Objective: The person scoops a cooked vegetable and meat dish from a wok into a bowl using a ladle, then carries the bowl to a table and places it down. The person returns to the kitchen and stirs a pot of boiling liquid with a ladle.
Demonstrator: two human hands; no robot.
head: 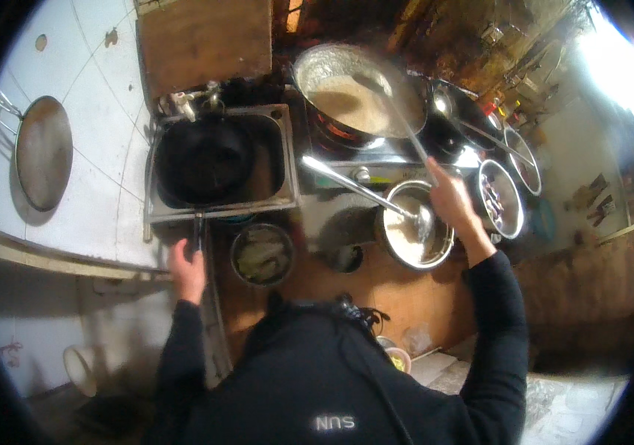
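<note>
My right hand (453,197) grips the long handle of a cooking utensil (406,123), whose dark head is in a large wok (317,64) holding pale liquid on the gas stove. Orange glow shows beneath the wok. Left of the stove, a black wok (205,167) lies in a steel sink (222,212). Its handle (200,231) points toward me, close beside my left hand (187,267), whose thumb and fingers are apart. Just below my right hand stands a steel pot (403,260) with pale contents and a metal ladle (350,186) resting in it.
A bowl of dark pieces (500,197) and another bowl (524,161) stand at right, near a second pan (464,119) with a ladle across it. A container of pale green food (262,255) is below the sink. A round strainer (44,153) rests on the white tiled surface at left.
</note>
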